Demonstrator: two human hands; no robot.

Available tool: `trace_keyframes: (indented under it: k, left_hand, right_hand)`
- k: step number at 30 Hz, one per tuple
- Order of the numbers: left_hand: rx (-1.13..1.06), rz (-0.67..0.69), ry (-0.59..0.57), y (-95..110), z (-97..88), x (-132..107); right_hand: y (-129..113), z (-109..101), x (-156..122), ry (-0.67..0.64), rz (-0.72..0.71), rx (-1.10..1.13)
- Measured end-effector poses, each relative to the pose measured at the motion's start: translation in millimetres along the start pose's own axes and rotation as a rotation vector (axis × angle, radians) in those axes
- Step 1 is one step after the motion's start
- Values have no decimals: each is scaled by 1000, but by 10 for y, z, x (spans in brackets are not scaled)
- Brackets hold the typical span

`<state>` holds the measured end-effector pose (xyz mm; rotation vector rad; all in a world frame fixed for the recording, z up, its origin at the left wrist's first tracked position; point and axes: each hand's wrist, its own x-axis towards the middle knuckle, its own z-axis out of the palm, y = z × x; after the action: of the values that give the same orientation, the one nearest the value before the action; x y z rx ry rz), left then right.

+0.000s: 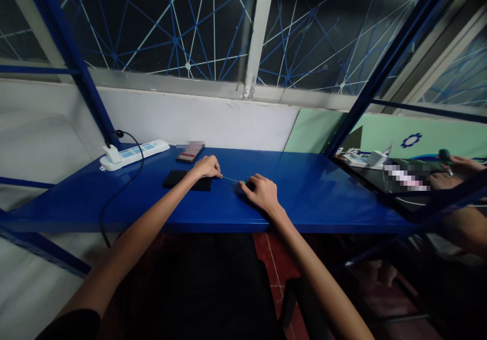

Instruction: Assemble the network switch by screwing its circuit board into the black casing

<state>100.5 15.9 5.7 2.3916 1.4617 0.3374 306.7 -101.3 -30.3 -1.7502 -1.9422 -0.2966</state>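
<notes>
A screwdriver (249,184) with a dark, green-tinged handle and a thin metal shaft lies low over the blue table, pointing left. My right hand (262,192) is closed round its handle, which the fingers mostly hide. Across from it, my left hand (207,167) is closed in a pinch at the far end of the shaft. Whether a small piece also sits between those fingertips, I cannot tell. Beneath the left hand and wrist rests a flat black rectangular object (174,178), partly covered by them.
The blue table (304,198) runs along the wall below the windows. A phone (190,152) and a white power strip (135,155) with a black cable (125,182) lie at its back left. At right, past a blue post, another person's hands (451,172) hold a dark-handled tool (444,155).
</notes>
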Motion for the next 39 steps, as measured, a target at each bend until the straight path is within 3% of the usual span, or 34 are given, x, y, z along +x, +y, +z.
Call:
trace_keyframes:
  k: [9, 19, 26, 32, 36, 39]
  left_hand:
    - [28, 15, 42, 63, 90, 8]
    - [5, 36, 74, -45, 137, 257]
    - [-60, 41, 177, -84, 143, 223]
    - [-103, 127, 220, -293, -153, -97]
    - [-36, 298, -25, -670, -356, -528]
    - [7, 312, -99, -918, -430, -773]
  right_hand:
    - [-1, -3, 5, 13, 24, 0]
    - [1, -8, 1, 10, 36, 5]
    - [4, -6, 0, 24, 50, 13]
    - [3, 0, -2, 60, 66, 21]
    - [4, 5, 2, 53, 56, 15]
    - [3, 7, 2, 45, 54, 19]
